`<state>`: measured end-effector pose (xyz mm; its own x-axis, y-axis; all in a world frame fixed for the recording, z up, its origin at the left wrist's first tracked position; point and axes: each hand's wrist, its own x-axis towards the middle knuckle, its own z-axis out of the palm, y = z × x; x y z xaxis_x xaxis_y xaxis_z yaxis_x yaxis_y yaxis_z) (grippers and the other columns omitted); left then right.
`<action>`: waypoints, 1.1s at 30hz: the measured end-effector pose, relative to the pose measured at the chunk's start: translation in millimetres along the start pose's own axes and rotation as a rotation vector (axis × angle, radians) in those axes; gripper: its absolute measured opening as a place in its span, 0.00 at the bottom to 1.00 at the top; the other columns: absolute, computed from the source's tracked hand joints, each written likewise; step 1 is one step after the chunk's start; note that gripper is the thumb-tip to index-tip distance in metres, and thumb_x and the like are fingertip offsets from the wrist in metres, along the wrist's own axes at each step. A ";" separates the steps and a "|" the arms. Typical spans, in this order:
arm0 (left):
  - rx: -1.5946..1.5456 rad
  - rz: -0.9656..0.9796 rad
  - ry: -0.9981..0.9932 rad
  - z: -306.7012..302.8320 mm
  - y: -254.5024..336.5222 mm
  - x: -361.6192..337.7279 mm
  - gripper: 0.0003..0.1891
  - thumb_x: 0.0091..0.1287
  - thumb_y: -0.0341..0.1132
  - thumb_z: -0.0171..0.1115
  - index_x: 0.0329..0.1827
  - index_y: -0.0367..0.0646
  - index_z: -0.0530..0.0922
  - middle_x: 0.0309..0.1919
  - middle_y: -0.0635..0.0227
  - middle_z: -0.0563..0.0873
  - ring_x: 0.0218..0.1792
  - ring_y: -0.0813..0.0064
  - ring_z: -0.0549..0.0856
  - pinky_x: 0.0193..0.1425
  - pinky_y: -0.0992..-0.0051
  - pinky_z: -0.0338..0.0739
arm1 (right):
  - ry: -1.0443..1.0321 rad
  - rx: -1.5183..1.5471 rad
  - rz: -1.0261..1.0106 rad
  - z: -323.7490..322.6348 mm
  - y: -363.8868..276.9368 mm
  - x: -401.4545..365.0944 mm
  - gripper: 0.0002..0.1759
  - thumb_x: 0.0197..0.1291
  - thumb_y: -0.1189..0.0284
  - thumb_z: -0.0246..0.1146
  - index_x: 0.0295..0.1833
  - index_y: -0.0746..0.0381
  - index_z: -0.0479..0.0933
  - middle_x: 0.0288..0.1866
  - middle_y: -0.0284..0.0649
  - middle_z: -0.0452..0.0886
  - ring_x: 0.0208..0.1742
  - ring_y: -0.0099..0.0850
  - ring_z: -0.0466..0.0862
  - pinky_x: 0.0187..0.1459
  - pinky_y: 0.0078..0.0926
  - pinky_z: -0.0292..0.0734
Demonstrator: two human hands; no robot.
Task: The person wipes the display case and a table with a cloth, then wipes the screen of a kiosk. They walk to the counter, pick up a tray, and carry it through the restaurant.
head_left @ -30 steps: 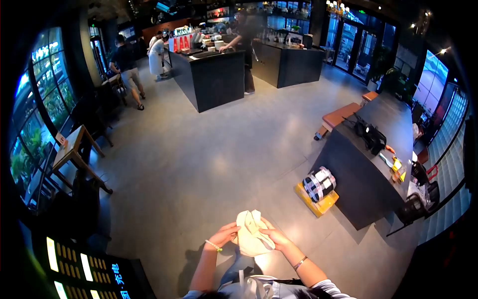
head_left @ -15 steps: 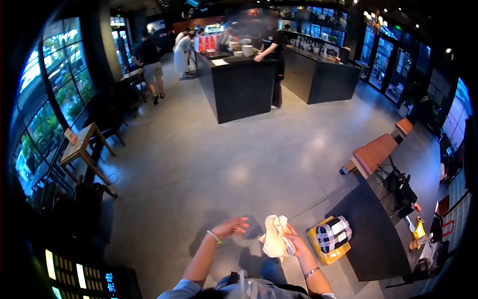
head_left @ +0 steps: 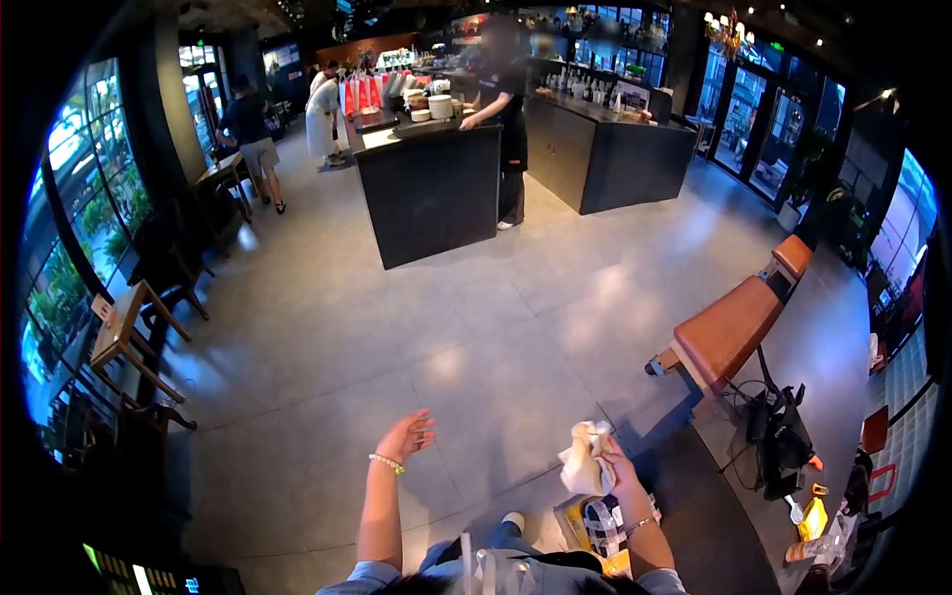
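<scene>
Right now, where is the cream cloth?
In the head view the cloth is lower right of centre, bunched in the right hand, above the striped bundle beside the dark table.

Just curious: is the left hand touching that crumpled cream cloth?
Apart. The head view shows grey floor between the left hand and the crumpled cream cloth.

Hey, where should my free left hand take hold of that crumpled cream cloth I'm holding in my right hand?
Probably pinch the bunched top of the cream cloth, coming from its left. The right hand wraps its lower right side, so the upper folds stand clear, facing the open left hand.
</scene>
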<state>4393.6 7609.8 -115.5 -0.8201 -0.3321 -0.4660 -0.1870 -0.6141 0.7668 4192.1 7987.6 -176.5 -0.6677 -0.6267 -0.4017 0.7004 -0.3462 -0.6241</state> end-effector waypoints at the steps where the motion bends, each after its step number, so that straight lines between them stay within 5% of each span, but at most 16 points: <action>1: -0.011 -0.002 0.003 4.7 2.0 8.9 0.19 0.59 0.43 0.49 0.51 0.44 0.68 0.42 0.66 0.76 0.38 0.70 0.76 0.41 0.72 0.70 | -0.006 -0.002 -0.033 4.2 -13.6 0.1 0.32 0.45 0.82 0.46 0.61 0.58 0.54 0.56 0.46 0.64 0.55 0.42 0.69 0.54 0.41 0.65; 7: -0.017 -0.035 -0.021 0.1 16.3 63.8 0.18 0.61 0.43 0.47 0.52 0.46 0.67 0.42 0.68 0.76 0.38 0.71 0.77 0.43 0.69 0.72 | -0.033 0.050 -0.085 -29.8 -41.8 41.0 0.32 0.46 0.80 0.45 0.61 0.58 0.53 0.56 0.45 0.65 0.54 0.43 0.69 0.53 0.41 0.66; 11: 0.446 0.162 0.046 -91.1 104.1 126.6 0.17 0.61 0.46 0.48 0.47 0.45 0.67 0.37 0.64 0.79 0.31 0.69 0.79 0.37 0.68 0.75 | -0.004 0.018 -0.039 -34.0 -52.6 71.7 0.30 0.48 0.80 0.42 0.62 0.59 0.52 0.56 0.45 0.64 0.54 0.43 0.69 0.53 0.41 0.66; 12: 0.825 0.382 0.260 -140.6 148.7 157.5 0.16 0.59 0.44 0.50 0.43 0.43 0.69 0.31 0.62 0.79 0.28 0.70 0.79 0.32 0.70 0.75 | -0.004 0.039 -0.031 -33.5 -55.9 80.8 0.30 0.49 0.80 0.42 0.62 0.58 0.52 0.56 0.45 0.64 0.54 0.43 0.69 0.53 0.41 0.66; 13: 1.429 0.500 0.739 -184.2 208.0 180.3 0.17 0.55 0.42 0.56 0.41 0.38 0.68 0.27 0.58 0.78 0.25 0.67 0.78 0.28 0.68 0.74 | 0.001 0.062 -0.025 -34.3 -58.1 89.2 0.30 0.49 0.80 0.41 0.62 0.58 0.51 0.56 0.45 0.64 0.54 0.43 0.69 0.53 0.41 0.66; 15: 1.111 0.561 1.156 -101.2 327.7 112.7 0.41 0.50 0.39 0.60 0.64 0.52 0.46 0.33 0.51 0.79 0.33 0.57 0.78 0.37 0.61 0.72 | 0.028 0.077 -0.012 -56.2 -57.6 119.8 0.30 0.50 0.80 0.40 0.62 0.55 0.52 0.56 0.46 0.64 0.53 0.44 0.69 0.51 0.45 0.67; 16: 1.236 0.554 1.228 -129.2 375.6 127.9 0.46 0.50 0.39 0.60 0.65 0.60 0.36 0.39 0.49 0.77 0.40 0.55 0.77 0.44 0.62 0.70 | 0.034 0.064 -0.006 -56.1 -59.3 131.8 0.30 0.50 0.80 0.40 0.62 0.54 0.53 0.56 0.46 0.64 0.53 0.44 0.70 0.51 0.46 0.67; 19: 1.393 0.340 1.154 -78.6 468.2 132.4 0.45 0.49 0.36 0.59 0.65 0.62 0.38 0.46 0.50 0.75 0.47 0.56 0.75 0.49 0.64 0.69 | 0.084 0.094 0.007 -51.2 -69.2 173.2 0.29 0.50 0.79 0.41 0.61 0.52 0.54 0.55 0.45 0.66 0.51 0.44 0.71 0.48 0.49 0.69; 24: 1.308 0.329 1.322 -75.5 554.4 187.7 0.40 0.53 0.36 0.50 0.65 0.64 0.36 0.47 0.53 0.75 0.47 0.60 0.76 0.50 0.65 0.68 | 0.202 0.136 -0.081 -37.2 -90.5 234.0 0.29 0.49 0.78 0.41 0.60 0.51 0.57 0.52 0.43 0.69 0.50 0.43 0.72 0.48 0.47 0.69; 28: 1.349 0.277 1.278 -163.5 589.5 259.6 0.45 0.51 0.40 0.52 0.64 0.55 0.29 0.46 0.47 0.74 0.46 0.57 0.76 0.50 0.65 0.68 | 0.423 0.247 -0.165 -22.0 -94.9 268.5 0.24 0.51 0.79 0.41 0.56 0.53 0.61 0.47 0.41 0.72 0.44 0.42 0.74 0.45 0.43 0.72; 33: 1.300 0.158 1.302 -232.2 597.0 314.5 0.49 0.47 0.54 0.56 0.65 0.54 0.32 0.45 0.47 0.75 0.45 0.56 0.76 0.49 0.65 0.69 | 0.531 0.300 -0.126 -48.4 -85.5 291.3 0.22 0.51 0.74 0.43 0.55 0.53 0.64 0.44 0.39 0.73 0.41 0.38 0.75 0.46 0.37 0.70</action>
<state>4149.6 6972.5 93.2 -0.1014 -0.9882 0.1150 -0.9255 0.1361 0.3534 3925.6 7868.4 -272.7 -0.7303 -0.1619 -0.6637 0.5966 -0.6245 -0.5040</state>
